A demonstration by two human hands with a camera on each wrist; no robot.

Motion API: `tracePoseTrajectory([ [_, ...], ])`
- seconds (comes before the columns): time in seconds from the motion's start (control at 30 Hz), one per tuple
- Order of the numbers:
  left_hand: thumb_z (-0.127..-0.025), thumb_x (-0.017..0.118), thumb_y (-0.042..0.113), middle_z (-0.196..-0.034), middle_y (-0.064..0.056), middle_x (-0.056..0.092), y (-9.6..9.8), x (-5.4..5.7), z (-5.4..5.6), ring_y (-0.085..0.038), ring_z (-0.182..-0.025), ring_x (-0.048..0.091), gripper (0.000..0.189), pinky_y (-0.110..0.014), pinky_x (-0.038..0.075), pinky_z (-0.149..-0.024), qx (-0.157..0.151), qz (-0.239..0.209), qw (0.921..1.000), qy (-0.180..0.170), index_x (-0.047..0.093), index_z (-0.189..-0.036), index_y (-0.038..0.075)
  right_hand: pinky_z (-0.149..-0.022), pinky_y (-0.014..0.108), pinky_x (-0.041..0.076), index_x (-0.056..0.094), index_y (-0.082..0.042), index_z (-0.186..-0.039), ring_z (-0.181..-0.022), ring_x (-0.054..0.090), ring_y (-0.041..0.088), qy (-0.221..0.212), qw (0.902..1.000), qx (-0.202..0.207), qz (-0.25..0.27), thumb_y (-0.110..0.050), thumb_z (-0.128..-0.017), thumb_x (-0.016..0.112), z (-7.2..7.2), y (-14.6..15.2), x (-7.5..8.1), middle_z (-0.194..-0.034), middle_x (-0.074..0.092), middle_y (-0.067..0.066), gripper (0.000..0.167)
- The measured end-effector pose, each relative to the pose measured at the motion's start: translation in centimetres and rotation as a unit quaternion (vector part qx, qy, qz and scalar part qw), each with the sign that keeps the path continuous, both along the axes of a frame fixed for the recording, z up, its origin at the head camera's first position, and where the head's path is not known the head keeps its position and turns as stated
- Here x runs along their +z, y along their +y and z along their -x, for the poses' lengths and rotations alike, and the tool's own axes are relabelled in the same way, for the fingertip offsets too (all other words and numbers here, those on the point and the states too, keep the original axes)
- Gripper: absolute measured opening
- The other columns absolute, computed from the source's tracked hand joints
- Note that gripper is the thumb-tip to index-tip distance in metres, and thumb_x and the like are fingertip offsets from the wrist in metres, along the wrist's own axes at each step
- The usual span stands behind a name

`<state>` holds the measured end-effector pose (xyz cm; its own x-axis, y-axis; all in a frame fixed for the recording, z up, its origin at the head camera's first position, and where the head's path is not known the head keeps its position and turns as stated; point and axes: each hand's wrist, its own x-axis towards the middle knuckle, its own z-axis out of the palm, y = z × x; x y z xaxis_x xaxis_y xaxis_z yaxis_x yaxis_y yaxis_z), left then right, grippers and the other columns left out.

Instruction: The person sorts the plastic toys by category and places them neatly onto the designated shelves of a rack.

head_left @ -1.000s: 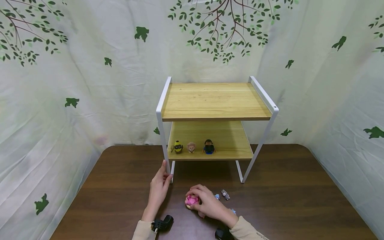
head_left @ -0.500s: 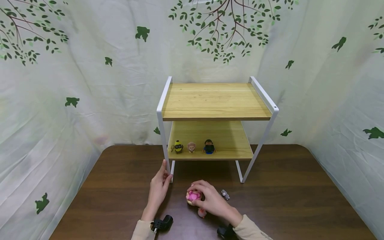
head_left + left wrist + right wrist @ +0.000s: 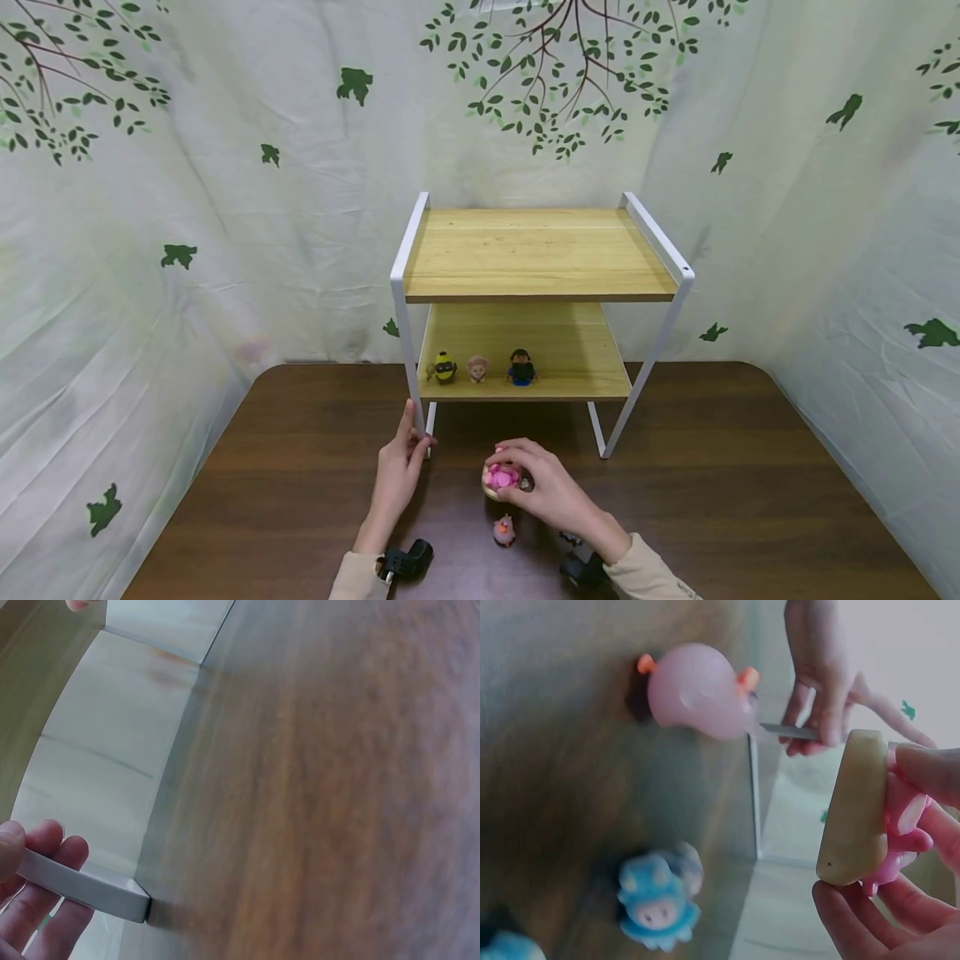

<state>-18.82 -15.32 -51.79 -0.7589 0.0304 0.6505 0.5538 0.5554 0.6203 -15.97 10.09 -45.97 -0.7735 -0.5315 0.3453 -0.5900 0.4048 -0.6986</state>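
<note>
My right hand (image 3: pixel 551 492) holds a pink toy figure (image 3: pixel 501 477) between curled fingers and thumb, above the table in front of the shelf. In the right wrist view, the figure's flat cream base (image 3: pixel 853 817) faces the camera. My left hand (image 3: pixel 397 471) grips the front left leg (image 3: pixel 90 889) of a small two-tier shelf (image 3: pixel 540 250), with thumb and fingers on either side of the white bar. A rounded pink toy (image 3: pixel 504 531) with orange parts stands on the table below my right hand.
The lower tier bears a yellow-and-black figure (image 3: pixel 444 368), a pinkish figure (image 3: pixel 477 368) and a dark-haired figure in blue (image 3: pixel 521 368). Near my right wrist are a blue toy (image 3: pixel 658 904), a grey toy (image 3: pixel 690 866) and another blue toy (image 3: pixel 510 950).
My right hand has moved right and towards the shelf with the pink figure, uncovering the rounded pink toy. The grey toy is now hidden in the head view. My left hand stays on the leg.
</note>
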Motion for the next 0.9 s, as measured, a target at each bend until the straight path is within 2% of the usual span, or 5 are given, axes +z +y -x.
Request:
tracePoseTrajectory([
  [0.23,-0.087,0.063,-0.009,-0.077,-0.014,0.064,-0.1,0.2,-0.1,-0.025,-0.066,0.065,0.089,-0.037,0.053,-0.061,-0.006,-0.004,0.9998,-0.017,0.016,-0.154,0.025,-0.087,0.040,0.048,0.067,-0.015,-0.112,-0.116,0.053,0.022,0.008,0.9998,-0.012,0.015,-0.012,-0.081,0.077,0.2,1.4,1.3,-0.125,0.057,0.002,0.033],
  [0.5,-0.086,0.063,-0.009,-0.077,-0.013,0.065,-0.2,0.2,-0.1,-0.024,-0.066,0.065,0.087,-0.036,0.053,-0.061,-0.002,-0.001,0.9998,-0.018,0.017,-0.154,0.023,-0.086,0.037,0.048,0.067,-0.012,-0.111,-0.114,0.056,0.024,0.083,0.9960,-0.013,0.031,-0.008,-0.077,0.078,0.6,2.8,2.6,-0.122,0.059,0.005,0.036],
  [0.7,-0.086,0.063,-0.009,-0.076,-0.012,0.064,-0.2,0.2,0.0,-0.024,-0.065,0.064,0.084,-0.036,0.053,-0.060,-0.002,-0.003,0.9998,-0.017,0.019,-0.152,0.019,-0.087,0.037,0.048,0.068,-0.014,-0.111,-0.114,0.055,0.024,0.092,0.9948,-0.018,0.040,-0.010,-0.077,0.078,0.7,3.5,3.3,-0.124,0.059,0.004,0.035],
  [0.9,-0.085,0.063,-0.011,-0.076,-0.010,0.063,-0.1,0.0,0.0,-0.024,-0.064,0.064,0.088,-0.034,0.052,-0.059,-0.005,0.001,1.0000,-0.006,0.017,-0.153,0.020,-0.089,0.041,0.046,0.067,-0.015,-0.111,-0.116,0.053,0.024,0.095,0.9945,-0.025,0.036,-0.009,-0.077,0.077,0.8,4.1,3.9,-0.125,0.058,0.003,0.036],
])
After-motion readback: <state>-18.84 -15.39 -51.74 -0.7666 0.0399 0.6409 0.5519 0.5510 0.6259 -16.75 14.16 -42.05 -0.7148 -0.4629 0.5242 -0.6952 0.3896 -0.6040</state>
